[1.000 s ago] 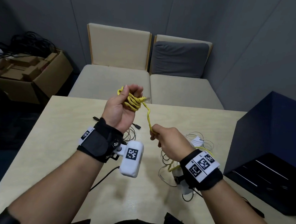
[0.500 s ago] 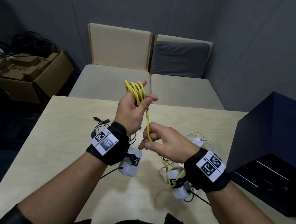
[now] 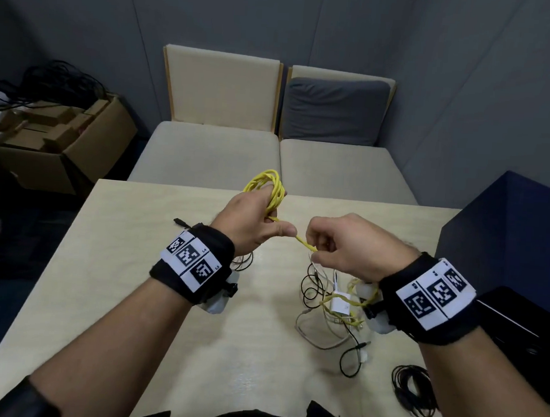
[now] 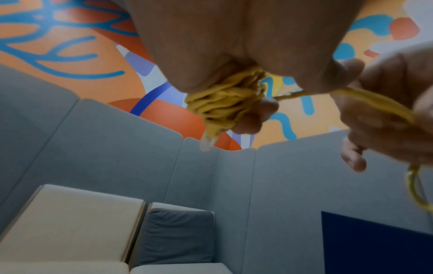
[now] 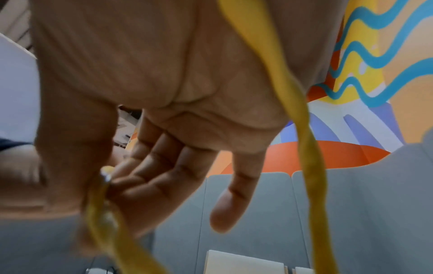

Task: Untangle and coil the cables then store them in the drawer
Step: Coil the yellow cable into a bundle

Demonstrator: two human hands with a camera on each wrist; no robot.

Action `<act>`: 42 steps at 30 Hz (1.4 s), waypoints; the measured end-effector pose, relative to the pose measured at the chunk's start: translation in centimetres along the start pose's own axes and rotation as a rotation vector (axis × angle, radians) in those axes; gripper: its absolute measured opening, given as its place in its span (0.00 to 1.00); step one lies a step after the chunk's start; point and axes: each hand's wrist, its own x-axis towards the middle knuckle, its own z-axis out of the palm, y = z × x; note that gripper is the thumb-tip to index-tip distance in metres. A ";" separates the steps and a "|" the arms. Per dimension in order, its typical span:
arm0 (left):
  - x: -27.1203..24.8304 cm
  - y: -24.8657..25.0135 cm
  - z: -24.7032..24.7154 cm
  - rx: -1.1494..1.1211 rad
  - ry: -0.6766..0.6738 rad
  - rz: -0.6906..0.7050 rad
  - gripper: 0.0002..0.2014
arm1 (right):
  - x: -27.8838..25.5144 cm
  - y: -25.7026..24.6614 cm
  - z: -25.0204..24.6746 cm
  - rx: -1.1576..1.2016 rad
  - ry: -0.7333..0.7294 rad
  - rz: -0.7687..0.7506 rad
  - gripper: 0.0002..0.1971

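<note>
- your left hand [image 3: 250, 219], centre of the head view, grips the coil of the yellow cable [image 3: 270, 188]; the loops are bunched between curled fingers and thumb, and the left wrist view shows the bundle [image 4: 225, 103] pressed into the palm with a clear plug hanging below it.
- your right hand [image 3: 352, 245], just right of centre, pinches the free run of the same cable between thumb and fingertips; a short taut length spans the gap between the two hands.
- below the right wrist, the rest of the yellow cable trails down into the tangle of white and black cables [image 3: 329, 305] on the table [image 3: 133, 296], lower right of centre.
- a black cable [image 3: 414, 391] lies separately in loops near the lower right edge; the dark drawer unit [image 3: 502, 254] stands at the right edge, and whether a drawer is open cannot be told.
- step in hand, as judged: winding the yellow cable onto the left-hand coil, with much of the task remaining.
- next move, as judged: you need to carry the pinched length round the coil while drawing slack free of the tangle, without dragging the white cables along.
</note>
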 end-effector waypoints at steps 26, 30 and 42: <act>0.3 0.2 -0.2 0.164 0.399 -0.166 0.27 | 0.6 0.4 4.5 0.064 0.247 0.241 0.28; 0.4 -0.1 -0.4 0.116 0.404 -0.188 0.27 | 1.1 0.5 5.5 0.790 0.474 0.172 0.07; 0.1 0.1 -0.7 -0.684 0.050 -0.186 0.29 | 0.6 0.8 -0.5 1.249 0.661 -0.074 0.07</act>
